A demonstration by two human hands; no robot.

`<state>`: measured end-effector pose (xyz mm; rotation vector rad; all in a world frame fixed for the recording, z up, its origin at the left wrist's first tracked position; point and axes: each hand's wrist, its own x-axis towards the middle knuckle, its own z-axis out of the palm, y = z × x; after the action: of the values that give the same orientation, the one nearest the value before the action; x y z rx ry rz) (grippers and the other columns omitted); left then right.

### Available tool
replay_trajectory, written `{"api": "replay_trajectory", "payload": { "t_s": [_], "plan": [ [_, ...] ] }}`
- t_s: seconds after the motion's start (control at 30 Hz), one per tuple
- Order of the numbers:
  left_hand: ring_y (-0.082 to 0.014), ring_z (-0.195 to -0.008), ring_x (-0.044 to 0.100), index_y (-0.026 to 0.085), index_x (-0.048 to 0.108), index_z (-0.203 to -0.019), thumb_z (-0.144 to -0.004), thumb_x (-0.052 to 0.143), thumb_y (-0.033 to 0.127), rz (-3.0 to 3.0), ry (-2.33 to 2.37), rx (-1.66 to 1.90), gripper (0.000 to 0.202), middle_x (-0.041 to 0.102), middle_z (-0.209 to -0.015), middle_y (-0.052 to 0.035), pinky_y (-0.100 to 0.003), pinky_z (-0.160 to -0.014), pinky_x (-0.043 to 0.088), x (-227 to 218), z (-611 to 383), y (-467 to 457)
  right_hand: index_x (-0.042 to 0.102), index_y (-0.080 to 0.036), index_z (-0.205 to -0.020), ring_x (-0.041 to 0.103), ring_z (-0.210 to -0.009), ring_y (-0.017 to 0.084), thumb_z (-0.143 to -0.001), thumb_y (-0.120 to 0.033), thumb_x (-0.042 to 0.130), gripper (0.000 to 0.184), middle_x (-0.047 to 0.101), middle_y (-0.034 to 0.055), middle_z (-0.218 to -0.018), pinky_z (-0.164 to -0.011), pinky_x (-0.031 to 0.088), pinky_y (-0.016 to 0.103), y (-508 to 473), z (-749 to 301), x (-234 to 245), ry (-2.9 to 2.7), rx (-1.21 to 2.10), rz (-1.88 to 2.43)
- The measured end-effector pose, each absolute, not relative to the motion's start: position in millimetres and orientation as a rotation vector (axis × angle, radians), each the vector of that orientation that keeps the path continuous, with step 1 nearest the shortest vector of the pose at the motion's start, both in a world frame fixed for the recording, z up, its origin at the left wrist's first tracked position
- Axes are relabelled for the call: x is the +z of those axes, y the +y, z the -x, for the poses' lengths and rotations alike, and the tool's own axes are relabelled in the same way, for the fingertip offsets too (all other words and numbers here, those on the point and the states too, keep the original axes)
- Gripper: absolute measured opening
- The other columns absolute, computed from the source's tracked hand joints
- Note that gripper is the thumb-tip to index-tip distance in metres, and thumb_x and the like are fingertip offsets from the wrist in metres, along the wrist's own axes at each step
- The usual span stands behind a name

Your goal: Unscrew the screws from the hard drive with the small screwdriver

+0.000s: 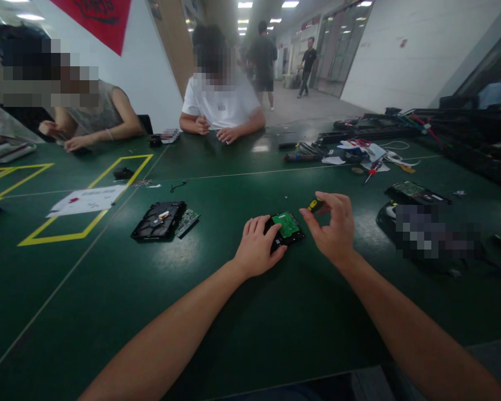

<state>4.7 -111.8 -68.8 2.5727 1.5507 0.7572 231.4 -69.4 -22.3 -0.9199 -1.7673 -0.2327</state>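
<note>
A black hard drive (287,225) with a green circuit board on top lies flat on the table in front of me. My left hand (256,245) grips its left side, fingers over the casing and thumb along the near edge. Just beyond the drive's right side, my right hand (333,228) is closed around a small screwdriver (315,204) with a yellow and black handle. Its tip points down toward the drive, but the shaft is too thin to make out, so I cannot tell whether it touches.
To the left lie a black drive-like case (158,220) and a loose circuit board (187,223). Right of me are another board-bearing unit (417,192), a red screwdriver (372,171) and tangled cables (363,149). A paper sheet (87,200) lies across yellow tape. Two people sit opposite.
</note>
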Motion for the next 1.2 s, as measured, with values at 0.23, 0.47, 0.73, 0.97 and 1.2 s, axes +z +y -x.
{"api": "replay_trajectory", "payload": {
  "t_s": [0.23,0.47,0.73,0.97,1.2],
  "plan": [
    [-0.0399,-0.147,0.041,0.022,0.056,-0.147,-0.096,0.065,0.052,-2.595,1.567,0.719,0.06,0.045,-0.158,-0.0178,-0.063,-0.124,0.033,-68.1,-4.2,-112.3,0.056,-0.03,-0.144,0.07,-0.092,0.023,-0.099,-0.026,0.07,0.047,0.067,0.0086,-0.123,-0.081,0.063,0.043,-67.5,-233.1,-24.8,-1.773,-0.179,0.913],
    [-0.0401,-0.147,0.042,0.023,0.057,-0.147,-0.096,0.067,0.05,-2.591,1.551,0.747,0.059,0.045,-0.158,-0.0178,-0.065,-0.123,0.034,-68.6,-4.2,-112.4,0.052,-0.032,-0.147,0.069,-0.103,0.027,-0.097,-0.026,0.071,0.055,0.066,0.0097,-0.128,-0.082,0.066,0.047,-69.8,-228.9,-24.3,-1.802,-0.107,0.88],
    [-0.0397,-0.147,0.041,0.024,0.057,-0.147,-0.095,0.067,0.05,-2.579,1.555,0.745,0.059,0.045,-0.158,-0.0166,-0.064,-0.123,0.034,-68.7,-4.3,-112.1,0.052,-0.031,-0.146,0.072,-0.102,0.025,-0.099,-0.026,0.068,0.05,0.062,0.0109,-0.132,-0.084,0.067,0.046,-67.1,-231.3,-28.6,-1.754,-0.07,0.925],
    [-0.0397,-0.147,0.041,0.023,0.057,-0.147,-0.095,0.067,0.05,-2.591,1.56,0.742,0.059,0.045,-0.158,-0.0168,-0.064,-0.123,0.034,-69.7,-4.2,-112.1,0.046,-0.028,-0.153,0.073,-0.103,0.025,-0.1,-0.023,0.064,0.056,0.061,0.013,-0.138,-0.087,0.067,0.047,-65.1,-230.8,-32.8,-1.771,-0.031,0.913],
    [-0.0397,-0.147,0.041,0.024,0.056,-0.147,-0.095,0.067,0.05,-2.585,1.561,0.748,0.059,0.045,-0.158,-0.0169,-0.064,-0.123,0.034,-70.2,-4.2,-112.3,0.056,-0.033,-0.144,0.066,-0.103,0.026,-0.094,-0.027,0.076,0.054,0.061,0.0091,-0.122,-0.079,0.066,0.045,-69.0,-229.6,-23.5,-1.768,-0.155,0.893]
  ]
}}
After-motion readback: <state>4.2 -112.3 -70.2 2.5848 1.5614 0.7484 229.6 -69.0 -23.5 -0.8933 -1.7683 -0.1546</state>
